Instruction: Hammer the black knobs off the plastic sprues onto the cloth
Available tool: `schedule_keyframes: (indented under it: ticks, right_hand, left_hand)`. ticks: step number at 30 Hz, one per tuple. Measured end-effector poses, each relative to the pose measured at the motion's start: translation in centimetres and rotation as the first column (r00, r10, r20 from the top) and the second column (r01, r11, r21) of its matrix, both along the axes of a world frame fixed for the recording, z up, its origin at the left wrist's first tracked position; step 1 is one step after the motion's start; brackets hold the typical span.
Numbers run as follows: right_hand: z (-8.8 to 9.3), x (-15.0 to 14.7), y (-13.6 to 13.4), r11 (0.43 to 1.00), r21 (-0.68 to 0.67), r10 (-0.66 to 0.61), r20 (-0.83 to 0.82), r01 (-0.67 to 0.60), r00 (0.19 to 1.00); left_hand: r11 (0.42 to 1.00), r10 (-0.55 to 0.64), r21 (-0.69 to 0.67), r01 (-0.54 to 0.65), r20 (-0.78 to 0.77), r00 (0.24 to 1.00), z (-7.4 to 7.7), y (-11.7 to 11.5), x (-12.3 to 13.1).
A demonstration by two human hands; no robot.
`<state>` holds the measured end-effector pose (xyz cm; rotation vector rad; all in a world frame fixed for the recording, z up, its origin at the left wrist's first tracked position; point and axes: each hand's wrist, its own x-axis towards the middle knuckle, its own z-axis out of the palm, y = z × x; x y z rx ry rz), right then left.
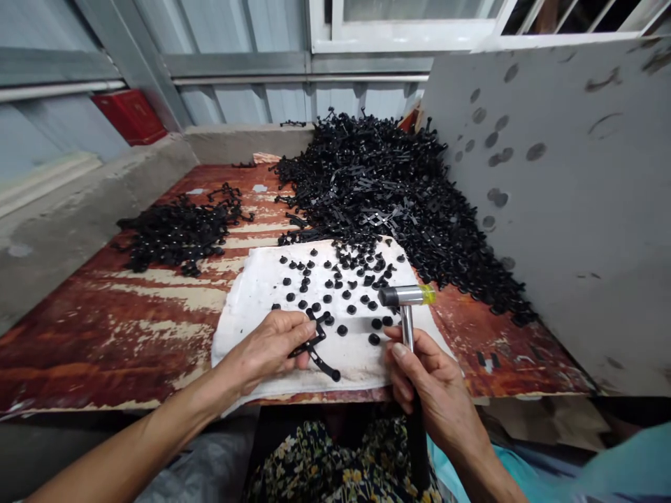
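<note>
Between the thumb and fingers of my left hand (272, 342) is a black hinged linkage (323, 365), its flat arms joined at pivots and one round end pointing toward me. My right hand (433, 374) is wrapped around a small mallet (407, 328) with a metal neck and a dark handle. The mallet's head (409, 295) has one black face and one yellow face, and it stands upright above the cloth. Several small black round caps with stems (342, 330) are scattered over the white cloth (246, 297) in front of both hands.
A large heap of black linkages (377, 175) covers the back and right of the worn red table (136, 307). A smaller pile (181, 230) lies at the left. A grey panel (556, 209) bounds the right side, and a concrete ledge (105, 188) runs along the left.
</note>
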<state>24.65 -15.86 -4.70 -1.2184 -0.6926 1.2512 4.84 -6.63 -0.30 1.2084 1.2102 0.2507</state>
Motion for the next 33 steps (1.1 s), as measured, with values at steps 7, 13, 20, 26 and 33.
schedule_keyframes:
  ticks: [7, 13, 20, 26, 33]
  right_hand:
    - [0.04, 0.04, 0.01, 1.000, -0.006, -0.001, 0.025, 0.001, 1.000]
    - [-0.01, 0.06, -0.11, 1.000, -0.010, 0.004, 0.024, -0.004, 1.000]
    - [0.17, 0.01, -0.02, 1.000, 0.006, 0.003, 0.007, -0.003, 1.000]
    - [-0.15, 0.10, -0.10, 1.000, 0.014, 0.009, 0.009, -0.010, 1.000]
    - [-0.06, 0.09, -0.03, 1.000, 0.013, 0.015, 0.022, -0.015, 1.000]
  left_hand:
    - [0.999, 0.004, -0.034, -0.004, -0.006, 1.000, 0.53, 0.46, 0.22]
    - [0.999, -0.004, -0.044, 0.002, -0.046, 0.999, 0.67, 0.73, 0.47]
    - [0.999, -0.003, -0.046, 0.000, -0.056, 0.998, 0.93, 0.69, 0.60]
    - [0.999, -0.004, -0.054, 0.000, -0.070, 0.998, 0.96, 0.85, 0.76]
    - [0.999, -0.007, -0.051, 0.003, -0.091, 0.996, 0.81, 0.83, 0.69]
